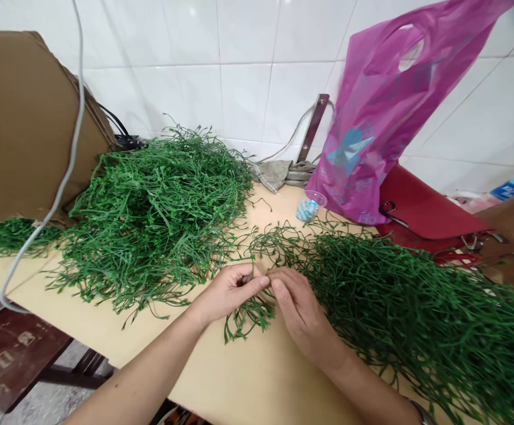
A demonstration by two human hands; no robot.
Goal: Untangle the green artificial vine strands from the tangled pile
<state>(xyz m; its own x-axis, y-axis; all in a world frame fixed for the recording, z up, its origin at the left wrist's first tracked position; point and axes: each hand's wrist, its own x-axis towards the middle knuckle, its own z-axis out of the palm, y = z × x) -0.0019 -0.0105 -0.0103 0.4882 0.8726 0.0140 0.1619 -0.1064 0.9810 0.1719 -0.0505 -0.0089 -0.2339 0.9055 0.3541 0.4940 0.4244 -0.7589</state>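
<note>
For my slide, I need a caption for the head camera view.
Head view: left hand and right hand hold a green sprig between heaps of sprigs on a pale table.

Vine heaps [159, 206] crowding left hand [228, 292], right hand [303, 313], hanging white cable [62, 177], magenta bag [385, 112]

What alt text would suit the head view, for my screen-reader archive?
A left hand and a right hand pinch thin green sprigs over a pale yellow tabletop, between a left heap and a right heap of similar sprigs. A white tiled wall and a magenta plastic bag stand behind.
</note>
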